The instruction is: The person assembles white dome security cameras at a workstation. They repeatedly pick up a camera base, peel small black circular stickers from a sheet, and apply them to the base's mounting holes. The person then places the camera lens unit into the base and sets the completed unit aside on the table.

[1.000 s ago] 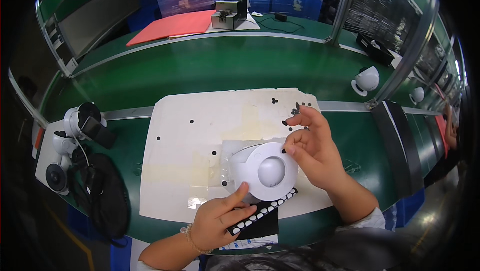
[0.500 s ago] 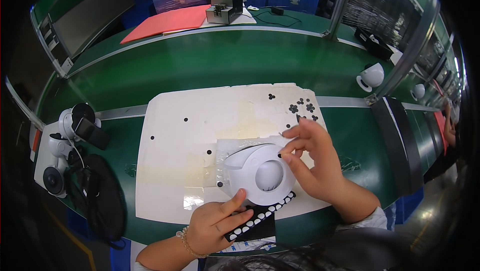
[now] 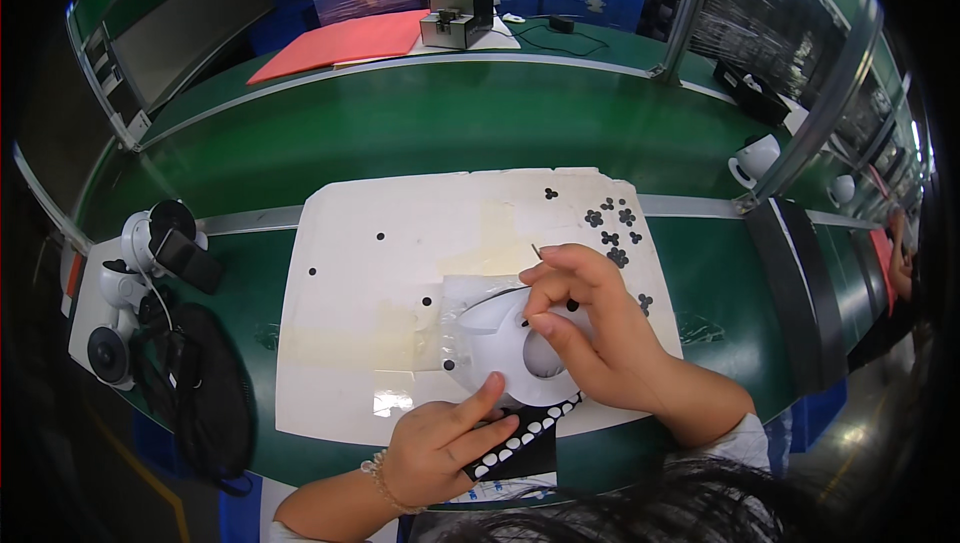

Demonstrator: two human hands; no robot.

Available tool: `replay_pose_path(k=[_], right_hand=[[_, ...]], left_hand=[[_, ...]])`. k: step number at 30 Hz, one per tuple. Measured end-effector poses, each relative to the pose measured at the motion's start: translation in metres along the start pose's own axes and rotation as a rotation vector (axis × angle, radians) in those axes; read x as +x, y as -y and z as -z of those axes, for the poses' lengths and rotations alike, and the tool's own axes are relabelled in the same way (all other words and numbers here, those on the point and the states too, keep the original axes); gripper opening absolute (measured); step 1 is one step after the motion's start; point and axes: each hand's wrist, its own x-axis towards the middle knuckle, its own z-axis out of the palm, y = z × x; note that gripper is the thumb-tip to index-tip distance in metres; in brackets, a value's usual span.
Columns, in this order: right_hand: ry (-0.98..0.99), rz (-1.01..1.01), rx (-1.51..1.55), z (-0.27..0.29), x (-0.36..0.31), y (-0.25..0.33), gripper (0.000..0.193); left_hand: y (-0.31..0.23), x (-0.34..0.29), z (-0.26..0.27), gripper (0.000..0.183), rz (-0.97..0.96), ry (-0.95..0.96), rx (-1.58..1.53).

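Observation:
A white plastic housing (image 3: 487,345) with a round opening lies on a clear plastic bag (image 3: 458,295) in front of me. My left hand (image 3: 440,448) presses a fingertip on its near edge. The same hand's other fingers are closed on a black strip with white round dots (image 3: 512,448). Over the housing, my right hand (image 3: 590,328) is closed in a pinch, with a small black pad (image 3: 525,323) at the fingertips. A thin dark pointed piece (image 3: 537,252) sticks out past its fingers; its kind is unclear. One black round pad (image 3: 572,305) shows on the housing, partly framed by the fingers.
Several black pads (image 3: 618,258) lie clustered at the right of the pale board (image 3: 340,343); single ones are scattered leftward. White cameras (image 3: 122,288) and a black pouch (image 3: 215,393) sit at left. A dark foam block (image 3: 795,293) stands at right, with a metal box (image 3: 457,18) behind.
My right hand has moved left across the housing, from its right rim to above the opening. The black pad once at the fingertips now shows on the housing. My left hand has kept its hold.

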Motion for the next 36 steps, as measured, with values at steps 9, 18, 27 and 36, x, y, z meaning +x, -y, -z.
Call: replay_pose_path(k=[9,18,27,36], right_hand=[[0.014,-0.026,-0.022,-0.002,0.001,0.0,0.045],[-0.03,-0.065,0.058,-0.005,-0.001,0.0,0.041],[-0.04,0.305,-0.766,0.0,-0.016,0.012,0.03],[0.054,0.04,-0.337,0.003,-0.039,0.01,0.007]], left_hand=[[-0.001,0.001,0.003,0.047,-0.01,0.022,-0.002],[-0.002,0.001,0.003,0.043,-0.015,0.007,0.017],[0.002,0.001,0.001,0.037,-0.04,-0.018,0.089],[0.004,0.001,-0.004,0.032,-0.026,-0.047,0.061]])
